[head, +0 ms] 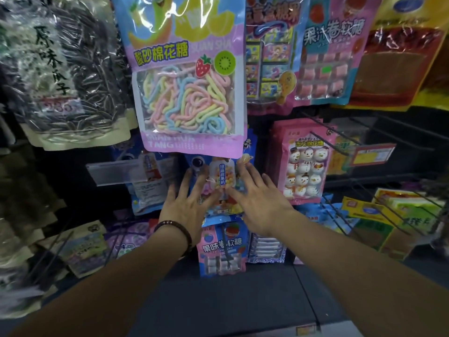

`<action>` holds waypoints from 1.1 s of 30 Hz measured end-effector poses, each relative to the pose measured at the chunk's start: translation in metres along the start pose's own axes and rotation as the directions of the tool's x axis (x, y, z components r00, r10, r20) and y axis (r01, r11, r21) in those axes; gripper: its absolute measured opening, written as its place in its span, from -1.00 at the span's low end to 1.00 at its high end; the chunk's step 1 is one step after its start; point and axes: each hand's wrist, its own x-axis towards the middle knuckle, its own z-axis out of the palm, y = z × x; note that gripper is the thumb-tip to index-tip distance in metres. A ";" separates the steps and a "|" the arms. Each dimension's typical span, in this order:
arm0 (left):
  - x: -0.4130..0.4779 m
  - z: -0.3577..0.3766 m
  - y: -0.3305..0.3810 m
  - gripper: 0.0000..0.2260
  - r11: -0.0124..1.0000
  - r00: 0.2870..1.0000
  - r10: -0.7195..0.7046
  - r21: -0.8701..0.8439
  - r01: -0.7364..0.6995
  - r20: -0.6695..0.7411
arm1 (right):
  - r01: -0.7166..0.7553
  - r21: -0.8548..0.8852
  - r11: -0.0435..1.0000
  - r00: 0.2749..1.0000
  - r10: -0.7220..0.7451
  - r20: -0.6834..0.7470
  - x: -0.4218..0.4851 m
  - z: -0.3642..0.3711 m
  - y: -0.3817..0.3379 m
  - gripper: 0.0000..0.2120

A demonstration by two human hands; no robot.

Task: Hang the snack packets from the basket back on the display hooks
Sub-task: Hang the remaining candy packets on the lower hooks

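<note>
Our left hand (187, 205) and right hand (258, 203) are spread, fingers straight, flat against the blue snack packet (222, 178) between them, likely to steady it on its hook, hidden above our fingertips behind the pink marshmallow packet (189, 93). No basket shows.

"酸砂棉花糖" and "SUAN SHA" on rope-candy packet (187, 76), "果味卷软糖" on pink packet (222, 246), "原味瓜子" on seed bag (73, 69)

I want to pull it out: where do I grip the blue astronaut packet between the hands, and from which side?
Probably pinch the blue astronaut packet by its lower side edges, coming from the front and below: it hangs flat and its top is covered by the pink marshmallow bag.
</note>
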 end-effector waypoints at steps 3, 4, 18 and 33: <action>0.004 -0.005 -0.003 -0.03 1.000 0.998 0.004 0.008 -0.005 0.062 | 0.007 -0.006 1.000 0.999 -0.007 0.037 0.004 -0.004 0.003 -0.16; 0.004 -0.007 -0.004 -0.04 1.000 0.997 0.009 0.006 -0.009 0.078 | 0.011 -0.011 1.000 0.999 -0.011 0.047 0.004 -0.006 0.003 -0.16; -0.091 -0.105 -0.012 -0.46 0.975 0.970 0.180 -0.157 -0.155 0.163 | 0.112 -0.073 0.991 0.994 -0.113 -0.002 -0.082 -0.090 -0.018 -0.24; -0.137 -0.252 -0.122 -0.48 0.994 0.986 0.111 0.013 -0.110 -0.126 | 0.084 -0.156 0.984 0.921 -0.136 -0.364 -0.117 -0.268 -0.033 -0.42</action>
